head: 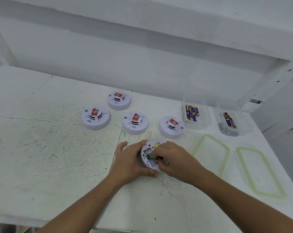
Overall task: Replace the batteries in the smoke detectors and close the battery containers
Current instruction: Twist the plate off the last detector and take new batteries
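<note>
A white smoke detector (149, 148) lies upside down near the table's middle front, its battery bay open. My left hand (130, 158) grips its left rim. My right hand (174, 158) pinches a green battery (150, 156) lying in the bay. Several more detectors stand face up behind: one far back (119, 100), one at the left (95, 117), one in the middle (135, 122), one at the right (171, 126). Two clear containers hold batteries: the nearer-left one (195, 113) and the right one (229, 122).
Two clear lids with green seals lie on the table at the right, one (211, 152) beside my right hand and one (260, 172) further right. A white wall rises behind the table (50, 148). The table's front edge runs below my forearms.
</note>
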